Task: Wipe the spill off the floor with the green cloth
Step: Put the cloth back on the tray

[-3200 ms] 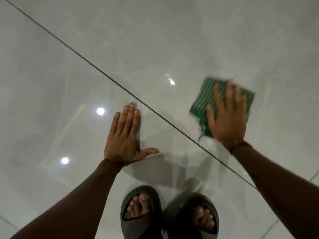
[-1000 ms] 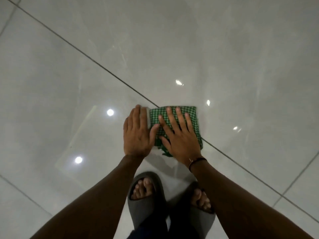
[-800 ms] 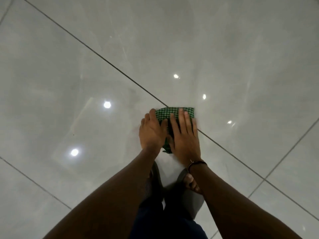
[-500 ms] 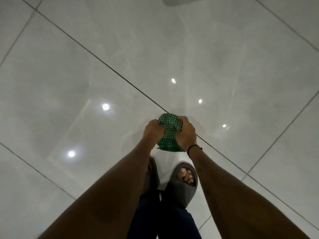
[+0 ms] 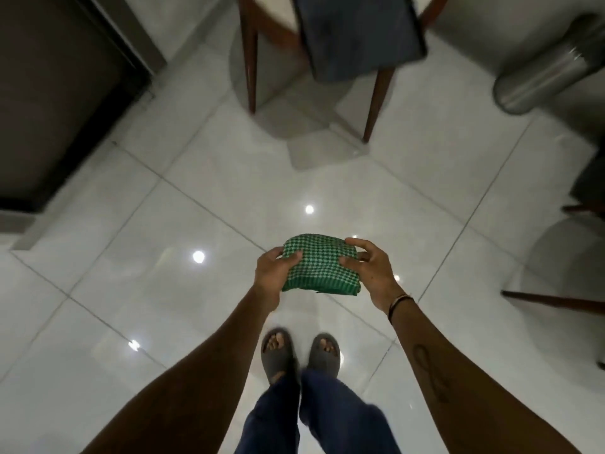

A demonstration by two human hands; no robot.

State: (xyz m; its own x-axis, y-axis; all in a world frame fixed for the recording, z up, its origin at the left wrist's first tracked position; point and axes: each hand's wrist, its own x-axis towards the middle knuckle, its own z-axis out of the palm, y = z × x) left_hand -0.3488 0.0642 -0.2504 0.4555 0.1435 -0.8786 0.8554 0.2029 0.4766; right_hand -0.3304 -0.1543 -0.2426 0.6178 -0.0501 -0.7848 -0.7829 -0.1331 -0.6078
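While a second ago both hands were pressed down on the green cloth (image 5: pixel 319 264) at floor level, the person now stands upright and holds it folded in the air, well above the tiled floor (image 5: pixel 183 224) and out in front of the grey slippers (image 5: pixel 299 350). The left hand (image 5: pixel 271 275) grips the cloth's left edge with its thumb laid across the top and its fingers curled beneath; the right hand (image 5: pixel 370 273) pinches the right edge, thumb on top and the other fingers half spread behind. So the cloth has gone from a flat pad under the palms, to a bunch gathered between the hands, to a neat packet lifted clear. That change suggests the wiping strokes are finished and the cloth is being carried off. Beyond the cloth, the tiles show only bright round lamp reflections and a crossing of grout lines; I can make out no puddle or streak, though the glossy surface and some blur could hide a thin film. Farther beyond the cloth stands a wooden chair (image 5: pixel 327 60) with a dark seat, and to the right of it a metal bin (image 5: pixel 550 67). By my reading the task is essentially complete.
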